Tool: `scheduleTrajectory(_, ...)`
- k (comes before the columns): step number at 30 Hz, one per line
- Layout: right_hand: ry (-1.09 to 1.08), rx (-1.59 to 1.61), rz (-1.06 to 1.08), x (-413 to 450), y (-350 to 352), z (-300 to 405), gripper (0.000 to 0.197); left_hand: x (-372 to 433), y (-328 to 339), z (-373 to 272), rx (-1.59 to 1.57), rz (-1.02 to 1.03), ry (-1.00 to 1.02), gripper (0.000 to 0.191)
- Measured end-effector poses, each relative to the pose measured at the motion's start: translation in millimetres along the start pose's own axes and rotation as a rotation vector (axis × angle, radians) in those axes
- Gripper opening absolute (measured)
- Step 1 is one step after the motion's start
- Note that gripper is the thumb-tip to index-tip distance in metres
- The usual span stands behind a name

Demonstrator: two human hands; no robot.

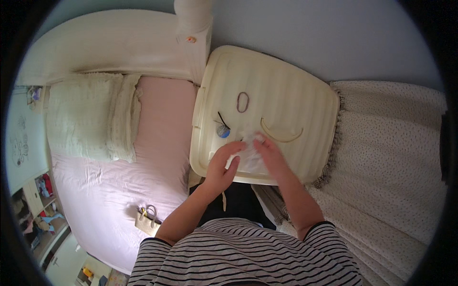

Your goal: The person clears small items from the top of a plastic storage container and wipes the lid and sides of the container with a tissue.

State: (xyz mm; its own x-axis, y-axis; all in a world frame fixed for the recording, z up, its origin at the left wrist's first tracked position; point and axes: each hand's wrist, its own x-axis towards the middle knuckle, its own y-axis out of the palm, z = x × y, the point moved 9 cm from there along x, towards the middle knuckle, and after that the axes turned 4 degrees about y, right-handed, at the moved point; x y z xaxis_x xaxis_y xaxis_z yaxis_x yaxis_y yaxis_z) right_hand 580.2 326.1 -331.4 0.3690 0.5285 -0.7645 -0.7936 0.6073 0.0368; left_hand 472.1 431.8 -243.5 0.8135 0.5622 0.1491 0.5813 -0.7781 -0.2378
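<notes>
Both my hands meet over the near part of a cream plastic storage box lid (293, 89). My left hand (223, 164) touches the left side of a crumpled clear plastic bag (252, 157), its thumb apart from the fingers. My right hand (268, 150), slightly blurred, pinches the bag at its upper right. Just beyond my left hand lies a small round item, blue and grey (223, 131), with a black strip (223, 120) beside it. Farther up the lid is a mauve oval hair tie (242, 102). A curved cream band (281, 137) rests beyond my right hand.
To the left is a bed with a pink sheet (164, 118), a stack of pale pillows (86, 118) and a small beige handbag (147, 221). A speckled fabric cover (386, 153) hangs on the right. The white headboard (118, 43) and grey wall (322, 39) stand beyond.
</notes>
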Motion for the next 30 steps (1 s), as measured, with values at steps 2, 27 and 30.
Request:
scheduleTrajectory(2, -0.27, 0.006, -0.264, 9.6, -59.2, 55.7, 0.038, 10.4, -13.0, 5.8, 0.05, -0.06, -0.015, 0.036)
scheduleTrajectory(27, -0.671, -1.001, -0.716, 179.6, 19.5, 194.9, 0.019, -24.6, -50.3, 141.7, 0.328, -0.231, -0.415, 0.044)
scheduleTrajectory(30, -0.798, -1.198, -0.743, 173.9, 65.9, 209.0, 0.016, -28.2, -44.8, 148.5, 0.269, -0.225, -0.403, 0.043)
